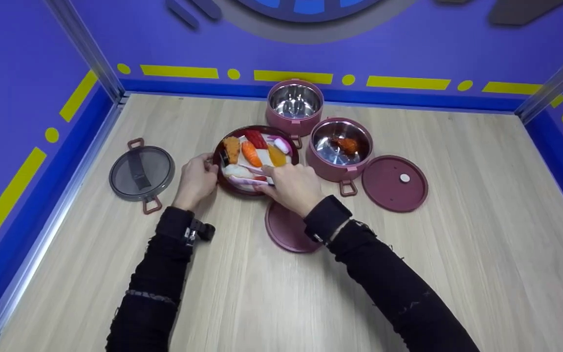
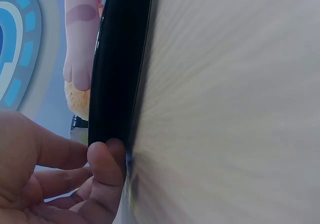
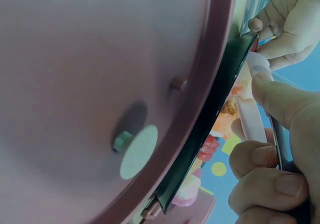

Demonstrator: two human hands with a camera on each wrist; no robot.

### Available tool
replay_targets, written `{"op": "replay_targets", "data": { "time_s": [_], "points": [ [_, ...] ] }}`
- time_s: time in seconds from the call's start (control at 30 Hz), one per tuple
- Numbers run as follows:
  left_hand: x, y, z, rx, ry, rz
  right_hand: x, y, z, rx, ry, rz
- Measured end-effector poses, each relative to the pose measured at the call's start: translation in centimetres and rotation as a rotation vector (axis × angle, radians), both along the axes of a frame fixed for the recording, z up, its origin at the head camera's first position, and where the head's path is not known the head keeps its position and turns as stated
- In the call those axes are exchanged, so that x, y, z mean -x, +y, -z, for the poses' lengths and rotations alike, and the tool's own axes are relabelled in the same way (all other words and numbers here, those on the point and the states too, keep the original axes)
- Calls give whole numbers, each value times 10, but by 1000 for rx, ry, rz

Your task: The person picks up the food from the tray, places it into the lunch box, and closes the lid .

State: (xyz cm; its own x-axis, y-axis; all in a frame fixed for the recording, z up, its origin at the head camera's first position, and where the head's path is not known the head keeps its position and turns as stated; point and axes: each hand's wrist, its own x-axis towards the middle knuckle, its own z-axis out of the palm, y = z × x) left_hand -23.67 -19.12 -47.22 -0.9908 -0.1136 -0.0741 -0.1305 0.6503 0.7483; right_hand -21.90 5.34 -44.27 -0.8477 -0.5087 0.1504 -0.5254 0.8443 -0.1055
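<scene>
Round dark-red plate of toy sushi pieces (image 1: 223, 183): sitting mid-table on the light wood tabletop (image 1: 457, 254), just left of two pink steel-lined containers (image 1: 341, 146). Left hand (image 1: 196, 180): gripping the plate's left rim, fingers curled on its edge. Right hand (image 1: 292, 187): reaching over the near rim, fingers narrowly pinching a pale white sushi piece (image 3: 250, 116). Flat pink lid (image 1: 286, 230): lying under the right wrist. Grey handled lid (image 1: 141, 172): lying well apart, left.
</scene>
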Motion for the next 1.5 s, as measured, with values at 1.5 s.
{"op": "replay_targets", "data": {
  "time_s": [1.5],
  "points": [
    [-2,2,0,8,1,18,-6,7,-15,20,54,-16]
  ]
}}
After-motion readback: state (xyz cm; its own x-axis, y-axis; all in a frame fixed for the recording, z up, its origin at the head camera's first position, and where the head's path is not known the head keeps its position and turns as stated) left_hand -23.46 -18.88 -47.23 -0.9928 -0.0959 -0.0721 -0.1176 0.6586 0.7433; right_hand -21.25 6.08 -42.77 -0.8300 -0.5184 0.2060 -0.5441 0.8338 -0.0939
